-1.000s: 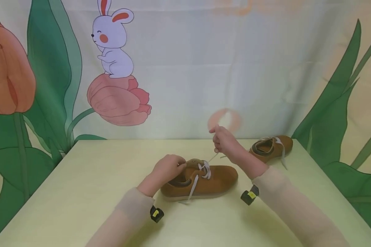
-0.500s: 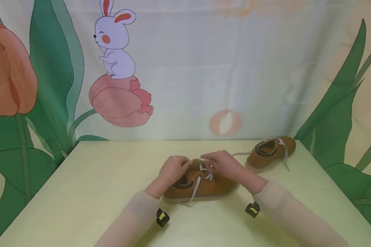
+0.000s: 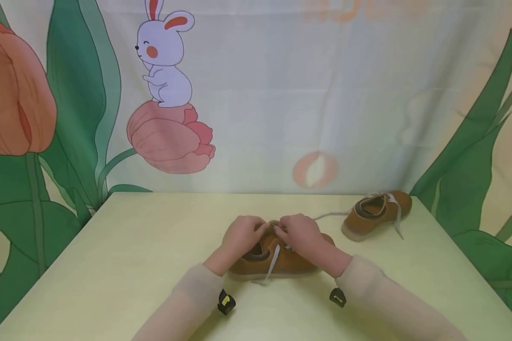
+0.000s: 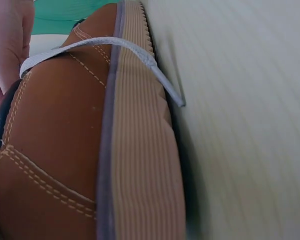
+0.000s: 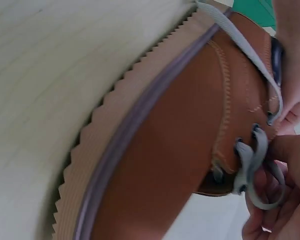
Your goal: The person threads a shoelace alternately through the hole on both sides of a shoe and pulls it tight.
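A brown shoe (image 3: 290, 263) lies on the table with its toe toward the right. My left hand (image 3: 241, 237) grips the far side of its opening, by the eyelet flap. Close beside it, my right hand (image 3: 300, 237) pinches at the same flap; in the right wrist view a grey-white shoelace (image 5: 260, 147) loops around its fingers. The pinched tip is hidden behind the fingers. One loose lace end (image 4: 145, 55) hangs down the near side of the shoe to the table, past the ridged tan sole (image 4: 140, 150).
A second brown shoe (image 3: 350, 227) stands at the back right, a lace trailing left from it. Both shoes share a pale yellow table (image 3: 153, 265). Behind it hangs a backdrop (image 3: 247, 118) printed with a rabbit and tulips.
My right hand has come down from above the table, where it drew a lace out taut, to the shoe's flap next to the left hand. The left hand keeps its grip.
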Demonstrator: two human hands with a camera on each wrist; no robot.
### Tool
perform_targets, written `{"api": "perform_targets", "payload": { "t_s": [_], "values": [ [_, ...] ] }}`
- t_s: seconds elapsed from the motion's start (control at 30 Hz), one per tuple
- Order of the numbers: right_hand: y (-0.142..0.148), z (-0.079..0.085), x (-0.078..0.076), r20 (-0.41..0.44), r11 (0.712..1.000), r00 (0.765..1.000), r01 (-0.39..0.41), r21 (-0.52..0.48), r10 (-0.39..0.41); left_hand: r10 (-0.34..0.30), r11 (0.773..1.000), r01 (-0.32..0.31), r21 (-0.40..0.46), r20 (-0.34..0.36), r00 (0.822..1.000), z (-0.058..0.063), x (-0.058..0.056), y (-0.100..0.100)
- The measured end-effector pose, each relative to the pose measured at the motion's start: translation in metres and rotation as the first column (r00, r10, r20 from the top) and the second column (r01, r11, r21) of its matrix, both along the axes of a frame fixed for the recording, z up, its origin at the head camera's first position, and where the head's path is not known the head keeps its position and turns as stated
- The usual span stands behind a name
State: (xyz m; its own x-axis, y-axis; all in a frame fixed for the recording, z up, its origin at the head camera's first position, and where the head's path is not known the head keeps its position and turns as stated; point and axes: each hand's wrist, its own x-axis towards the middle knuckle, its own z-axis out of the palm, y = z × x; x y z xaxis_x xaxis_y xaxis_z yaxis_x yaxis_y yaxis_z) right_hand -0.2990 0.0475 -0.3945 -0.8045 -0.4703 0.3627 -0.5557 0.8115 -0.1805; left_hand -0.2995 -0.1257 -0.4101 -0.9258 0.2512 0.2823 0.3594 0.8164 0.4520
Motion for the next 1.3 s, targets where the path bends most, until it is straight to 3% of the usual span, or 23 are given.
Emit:
{"api": "perform_targets", "payload": {
  "t_s": [0.17,0.2,0.27,0.33,0.4,0.5,0.63,0.67,0.77,0.9,1.0,1.07,1.13,1.3],
  "values": [
    [0.0,-0.009,-0.007,-0.109,0.999,0.993,0.041,0.025,-0.038,-0.028,1.0,0.028,-0.008,-0.03,0.999,-0.002,0.001,0.0],
    [0.0,-0.01,-0.009,-0.076,0.999,0.997,0.027,0.018,-0.026,-0.031,1.0,0.031,-0.007,-0.035,0.999,-0.002,0.001,0.0],
    [0.001,-0.012,-0.014,0.069,0.999,0.997,-0.022,-0.027,0.023,-0.034,0.999,0.034,-0.006,-0.043,0.998,-0.001,0.001,0.0],
    [0.002,-0.013,-0.018,0.225,0.991,0.971,-0.057,-0.118,0.083,-0.036,0.999,0.035,-0.005,-0.042,0.998,-0.001,0.001,-0.001],
    [0.004,-0.013,-0.021,0.342,0.972,0.93,-0.057,-0.226,0.134,-0.036,0.999,0.036,0.002,-0.033,0.999,-0.001,0.001,-0.001],
    [0.007,-0.011,-0.025,0.398,0.933,0.902,-0.014,-0.36,0.167,-0.034,0.999,0.035,0.014,-0.023,0.999,-0.001,0.001,-0.001],
    [0.009,-0.004,-0.028,0.43,0.89,0.887,0.05,-0.453,0.169,-0.036,0.999,0.036,0.025,-0.024,0.999,-0.001,0.001,-0.001],
    [0.009,0.0,-0.028,0.429,0.882,0.889,0.064,-0.466,0.162,-0.039,0.999,0.04,0.027,-0.024,0.999,-0.002,0.0,-0.001],
    [0.009,0.016,-0.029,0.361,0.854,0.923,0.079,-0.515,0.132,-0.047,0.998,0.047,0.033,-0.018,0.999,-0.002,-0.001,-0.002],
    [0.01,0.049,-0.03,0.257,0.759,0.958,0.073,-0.647,0.127,-0.032,0.999,0.034,0.036,-0.036,0.999,0.0,-0.001,-0.003],
    [0.006,0.069,-0.033,0.222,0.7,0.962,0.05,-0.713,0.157,-0.014,0.999,0.016,0.029,-0.044,0.999,0.0,-0.002,-0.003],
    [0.002,0.074,-0.036,0.23,0.701,0.957,0.043,-0.711,0.175,-0.008,1.0,0.009,0.029,-0.04,0.999,0.001,-0.002,-0.003],
    [-0.004,0.073,-0.041,0.272,0.732,0.946,0.059,-0.679,0.177,-0.014,0.999,0.015,0.04,-0.034,0.999,0.0,-0.002,-0.003],
    [-0.015,0.053,-0.049,0.474,0.854,0.865,0.116,-0.508,0.165,-0.102,0.987,0.098,0.13,0.021,0.995,0.0,0.003,-0.008]
  ]
}}
